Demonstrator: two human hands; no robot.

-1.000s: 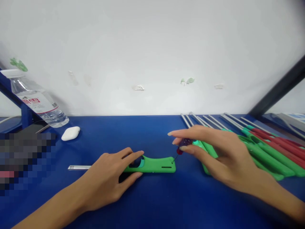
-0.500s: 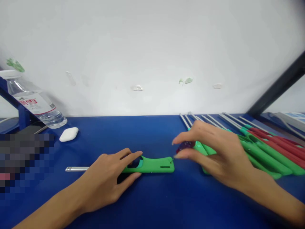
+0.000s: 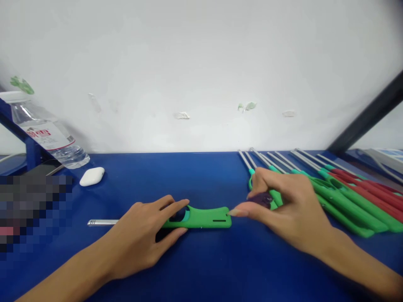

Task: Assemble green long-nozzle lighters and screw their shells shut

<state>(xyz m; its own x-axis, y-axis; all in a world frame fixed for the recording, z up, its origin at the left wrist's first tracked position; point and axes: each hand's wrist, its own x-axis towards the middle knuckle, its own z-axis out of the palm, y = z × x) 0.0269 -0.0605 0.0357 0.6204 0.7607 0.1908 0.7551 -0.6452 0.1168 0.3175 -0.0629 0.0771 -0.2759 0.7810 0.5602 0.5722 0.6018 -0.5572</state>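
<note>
A green long-nosed lighter (image 3: 206, 217) lies flat on the blue table, its metal tube pointing left. My left hand (image 3: 141, 233) grips it around the trigger opening, thumb on the near side and fingers on the far side. My right hand (image 3: 289, 209) pinches a small screwdriver (image 3: 260, 200) by its dark purple handle. The right thumb tip is close to the small hole at the lighter's right end. Behind that thumb the screwdriver's thin shaft is hidden, so I cannot tell whether its tip touches the lighter.
Several more green lighters (image 3: 349, 209) and red lighters (image 3: 371, 193) lie side by side at the right, tubes toward the wall. A white earbud case (image 3: 92, 176), a leaning water bottle (image 3: 50, 132) and a blurred dark object (image 3: 28, 205) are at the left.
My right hand has shifted and turned slightly, drawing the screwdriver's handle to the right and lower. Its shaft, visible at the lighter's end before, is now hidden. The left hand holds still.
</note>
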